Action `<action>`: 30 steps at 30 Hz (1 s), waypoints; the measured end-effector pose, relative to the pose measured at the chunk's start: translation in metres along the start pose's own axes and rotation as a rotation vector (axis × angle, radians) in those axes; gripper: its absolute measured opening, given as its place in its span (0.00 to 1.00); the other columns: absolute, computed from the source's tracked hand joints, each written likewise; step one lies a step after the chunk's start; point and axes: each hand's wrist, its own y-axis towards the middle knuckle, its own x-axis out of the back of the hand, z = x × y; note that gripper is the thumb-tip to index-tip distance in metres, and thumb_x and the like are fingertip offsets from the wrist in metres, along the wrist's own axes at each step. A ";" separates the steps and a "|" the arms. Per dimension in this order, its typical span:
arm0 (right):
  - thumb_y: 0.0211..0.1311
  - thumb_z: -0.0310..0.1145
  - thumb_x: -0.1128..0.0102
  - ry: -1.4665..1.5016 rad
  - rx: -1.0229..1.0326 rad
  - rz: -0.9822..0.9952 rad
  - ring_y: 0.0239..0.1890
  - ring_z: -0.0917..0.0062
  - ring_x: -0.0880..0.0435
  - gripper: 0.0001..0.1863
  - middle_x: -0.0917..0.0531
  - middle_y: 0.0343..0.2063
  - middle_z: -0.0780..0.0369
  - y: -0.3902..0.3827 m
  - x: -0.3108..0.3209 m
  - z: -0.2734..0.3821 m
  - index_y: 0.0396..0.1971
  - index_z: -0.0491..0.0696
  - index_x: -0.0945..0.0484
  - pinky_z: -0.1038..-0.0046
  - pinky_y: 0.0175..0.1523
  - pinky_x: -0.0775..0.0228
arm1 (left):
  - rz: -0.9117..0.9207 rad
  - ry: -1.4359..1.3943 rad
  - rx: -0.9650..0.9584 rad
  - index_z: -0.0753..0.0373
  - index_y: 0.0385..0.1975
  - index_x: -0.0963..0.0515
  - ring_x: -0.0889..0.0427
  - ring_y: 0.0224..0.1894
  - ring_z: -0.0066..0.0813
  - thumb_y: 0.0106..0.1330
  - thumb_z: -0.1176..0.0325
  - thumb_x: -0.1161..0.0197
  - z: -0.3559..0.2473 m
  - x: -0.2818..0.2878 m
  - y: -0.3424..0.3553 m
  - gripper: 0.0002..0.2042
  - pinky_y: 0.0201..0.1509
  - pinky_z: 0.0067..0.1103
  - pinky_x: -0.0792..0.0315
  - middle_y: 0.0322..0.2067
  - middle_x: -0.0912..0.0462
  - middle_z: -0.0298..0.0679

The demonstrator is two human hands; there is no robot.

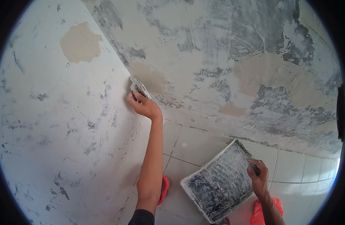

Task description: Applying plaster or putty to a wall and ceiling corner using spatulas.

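Observation:
At the corner where two walls meet, my left hand [144, 107] is closed around a plaster-smeared trowel [139, 87]. The blade rests against the wall beside a patch of damp beige plaster [148, 77]. Lower down, my right hand [258, 175] grips the right edge of a rectangular tray [217, 180], with a dark, handle-like piece showing between the fingers. White and grey plaster smears coat the tray's dark inside, and its rim is crusted. The trowel's handle is mostly hidden by my fingers.
The left wall [67, 123] is whitish with dark scuffs and one beige patch [81, 42]. Streaky grey and white filler covers the other wall [202, 45]. Pale floor tiles [288, 165] lie below, with a red shoe [164, 190] and another red shoe [265, 210] near the tray.

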 end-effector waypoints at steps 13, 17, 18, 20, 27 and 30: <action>0.53 0.28 0.34 0.040 -0.056 0.034 0.28 0.76 0.28 0.15 0.25 0.27 0.62 0.000 -0.006 -0.004 0.43 0.46 0.15 0.73 0.37 0.36 | 0.001 -0.011 -0.025 0.70 0.53 0.34 0.27 0.51 0.37 0.80 0.70 0.58 -0.002 0.036 -0.014 0.11 0.61 0.26 0.33 0.52 0.28 0.49; 0.54 0.29 0.33 0.042 -0.047 0.054 0.28 0.76 0.28 0.15 0.24 0.28 0.61 0.000 -0.011 -0.005 0.44 0.45 0.15 0.74 0.37 0.35 | -0.004 -0.004 -0.023 0.68 0.52 0.33 0.25 0.51 0.37 0.78 0.74 0.56 -0.006 0.011 -0.002 0.09 0.58 0.30 0.30 0.52 0.27 0.49; 0.54 0.29 0.33 0.041 -0.045 0.056 0.28 0.76 0.28 0.15 0.24 0.28 0.61 0.000 -0.012 -0.002 0.44 0.45 0.15 0.74 0.37 0.35 | -0.012 -0.032 -0.036 0.68 0.52 0.33 0.24 0.50 0.39 0.78 0.74 0.54 -0.005 0.003 -0.004 0.09 0.55 0.32 0.29 0.50 0.26 0.49; 0.54 0.30 0.33 0.068 -0.049 0.067 0.29 0.77 0.27 0.15 0.24 0.28 0.61 -0.002 -0.015 0.007 0.44 0.45 0.15 0.75 0.38 0.35 | 0.008 0.052 -0.043 0.68 0.52 0.32 0.23 0.49 0.39 0.78 0.73 0.54 0.001 -0.005 -0.005 0.09 0.55 0.32 0.29 0.50 0.25 0.50; 0.55 0.31 0.34 0.058 -0.080 0.024 0.30 0.77 0.27 0.16 0.24 0.27 0.62 -0.003 -0.008 0.001 0.44 0.45 0.15 0.74 0.38 0.35 | 0.081 0.080 -0.108 0.69 0.53 0.32 0.23 0.45 0.41 0.77 0.75 0.54 0.014 0.024 -0.027 0.10 0.51 0.32 0.28 0.46 0.23 0.47; 0.55 0.32 0.33 0.042 -0.092 0.037 0.30 0.76 0.27 0.16 0.24 0.27 0.62 -0.005 -0.004 -0.005 0.44 0.45 0.15 0.73 0.39 0.35 | -0.004 0.101 -0.069 0.67 0.53 0.32 0.23 0.45 0.40 0.76 0.76 0.54 0.000 0.017 -0.010 0.10 0.50 0.32 0.28 0.45 0.23 0.48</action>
